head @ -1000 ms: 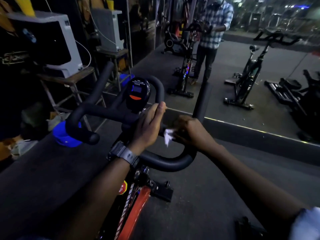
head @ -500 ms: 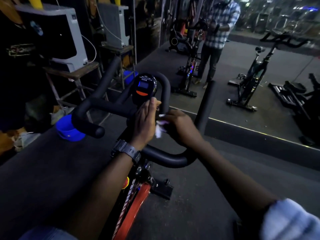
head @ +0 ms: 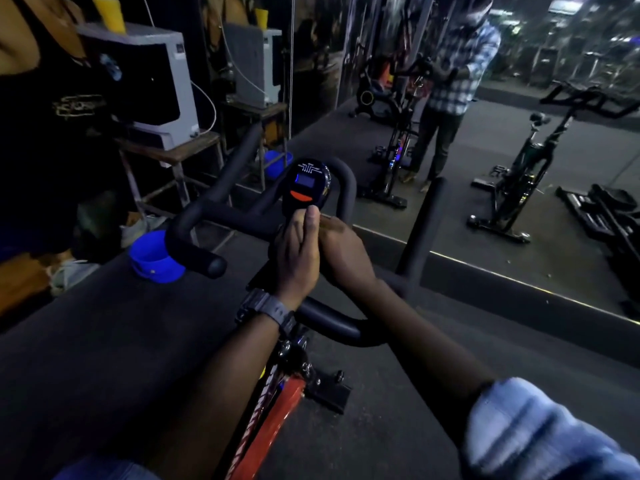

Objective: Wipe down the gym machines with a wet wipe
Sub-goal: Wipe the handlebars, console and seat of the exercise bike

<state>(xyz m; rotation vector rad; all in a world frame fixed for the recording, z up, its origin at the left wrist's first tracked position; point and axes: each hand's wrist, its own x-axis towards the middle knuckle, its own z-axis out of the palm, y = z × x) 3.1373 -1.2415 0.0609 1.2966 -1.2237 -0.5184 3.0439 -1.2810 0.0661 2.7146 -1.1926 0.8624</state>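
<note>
Fingers: left hand has straight fingers lying together against the round black bike console; right hand curled, grip unclear.
Wet wipe: hidden between the hands.
Handlebar: black padded handlebar carries the console.

Single head-worn wide-angle view, aimed forward and steeply down over both forearms. Nearest: handlebar and console of an exercise bike, close below the lens, with red frame running toward the lower edge. Beyond, facing the lens: wall mirror at floor level, returning a reflected front view of the same bike and the standing person. Straight edges bowed toward the borders by lens distortion. No second view.
</note>
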